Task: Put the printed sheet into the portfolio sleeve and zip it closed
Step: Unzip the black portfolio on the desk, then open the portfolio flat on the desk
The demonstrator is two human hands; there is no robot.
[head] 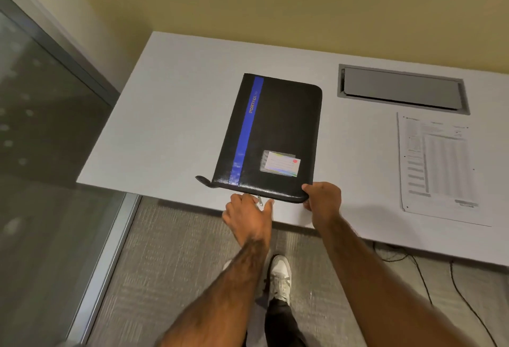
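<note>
A black portfolio (278, 126) with a blue stripe and a label pocket lies closed on the white table (170, 126), its near edge at the table's front. My right hand (322, 199) grips its near right corner, thumb on top. My left hand (248, 213) is at the near edge by the metal zipper pull (259, 200), fingers spread around it; whether they pinch it I cannot tell. The printed sheet (438, 167) lies flat on the table to the right, apart from both hands.
A recessed grey cable hatch (402, 89) sits in the table behind the sheet. A glass partition with a metal frame (55, 126) stands at the left. Carpet, my shoe (279, 277) and loose cables (429, 277) are below the table's front edge.
</note>
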